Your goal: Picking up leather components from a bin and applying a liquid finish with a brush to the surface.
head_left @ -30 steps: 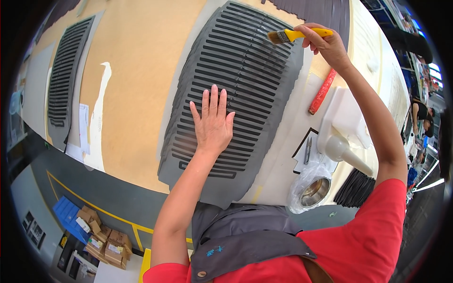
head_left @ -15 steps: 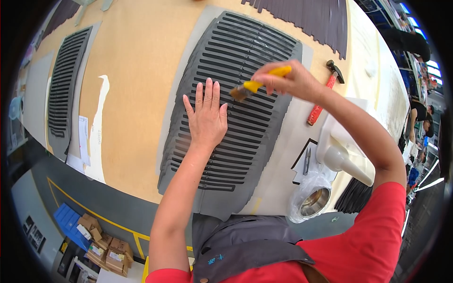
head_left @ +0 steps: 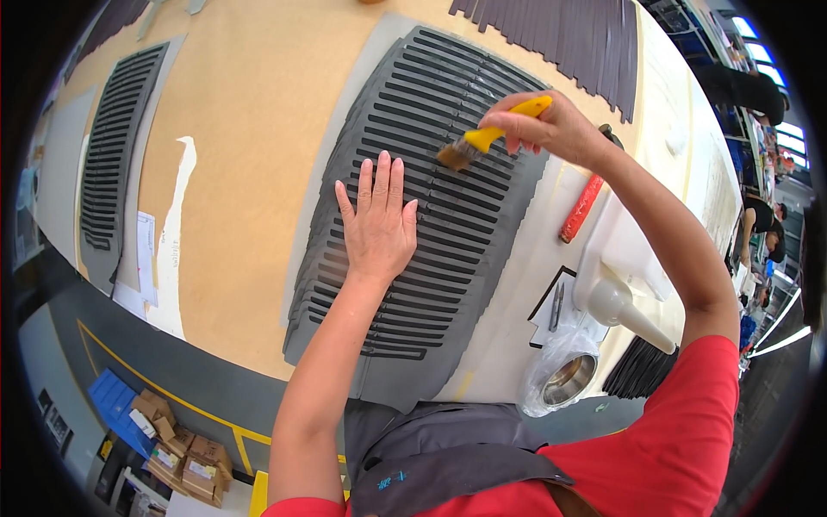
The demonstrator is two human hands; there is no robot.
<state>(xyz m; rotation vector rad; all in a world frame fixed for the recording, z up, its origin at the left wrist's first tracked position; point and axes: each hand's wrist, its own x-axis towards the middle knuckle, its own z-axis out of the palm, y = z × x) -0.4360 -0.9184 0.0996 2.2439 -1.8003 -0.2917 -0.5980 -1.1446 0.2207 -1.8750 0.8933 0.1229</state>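
Observation:
A stack of grey sheets (head_left: 408,376) with rows of black strips lies on the table in front of me. My left hand (head_left: 377,228) rests flat on its left half, fingers spread and pointing away from me. In my right hand (head_left: 551,129) is a paintbrush (head_left: 484,138) with a yellow handle, gripped between thumb and fingers. Its brown bristles point down and left, over the strips near the stack's middle seam. Whether the bristle tips touch the surface I cannot tell. A wet-looking sheen shows on the strips farther up the seam.
Right of the stack lie a red-handled hammer (head_left: 581,208), a pen-like tool (head_left: 557,306), a white plastic container (head_left: 616,302) and a metal bowl wrapped in plastic (head_left: 570,379). Dark strips (head_left: 560,43) lie at the far edge. Another striped stack (head_left: 121,146) sits at the left.
My right hand and the brush have shifted a little to the right, the bristles slightly farther away from me. My left hand stays flat in nearly the same place on the stack.

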